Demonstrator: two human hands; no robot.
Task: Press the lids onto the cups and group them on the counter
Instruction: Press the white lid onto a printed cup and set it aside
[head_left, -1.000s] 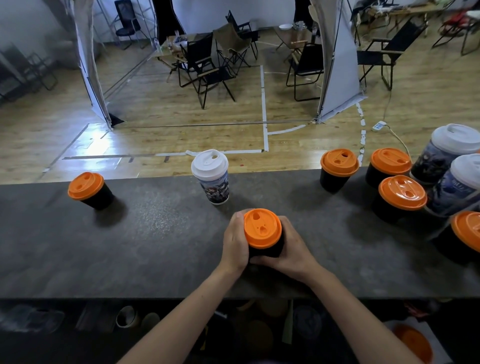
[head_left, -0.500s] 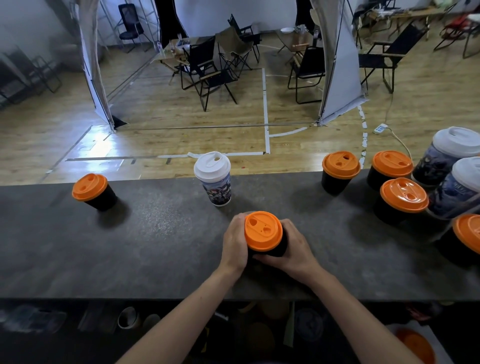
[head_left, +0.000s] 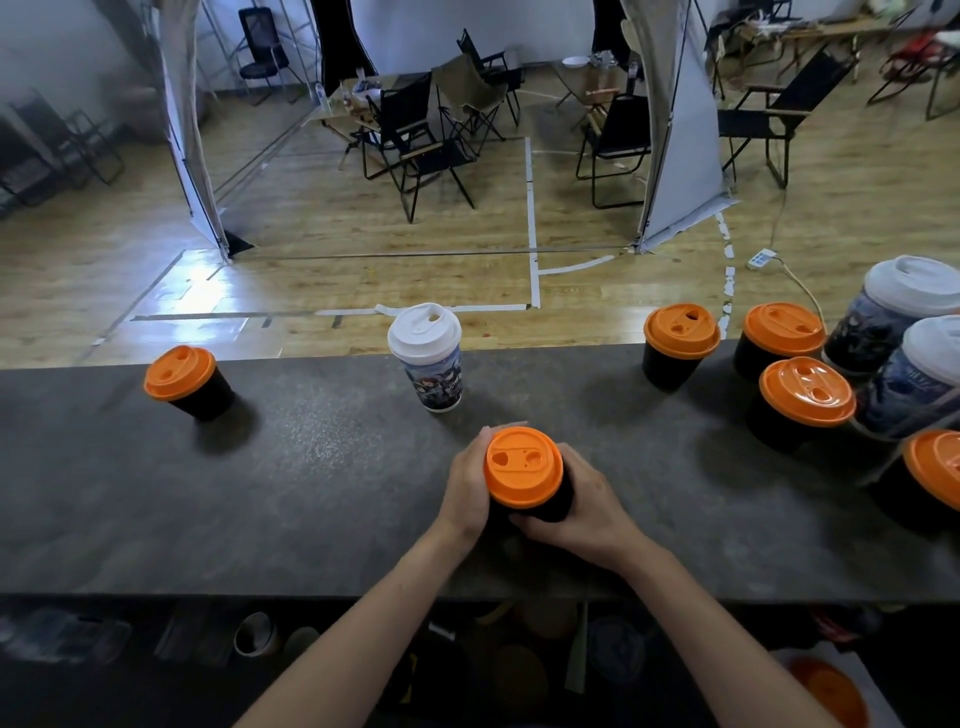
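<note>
A black cup with an orange lid stands on the dark counter near its front edge. My left hand wraps its left side and my right hand curls round its right side and base. A white-lidded printed cup stands just behind. One orange-lidded black cup sits alone at the far left. At the right, several lidded cups cluster: orange ones and two white-lidded printed ones.
The counter's far edge drops to a wooden floor with folding chairs and white screens. Below the counter's near edge, a shelf holds dim cups and an orange lid.
Both hands keep holding the cup at the same spot on the counter; its lid has turned a little. The view has shifted slightly. The other cups have not moved.
</note>
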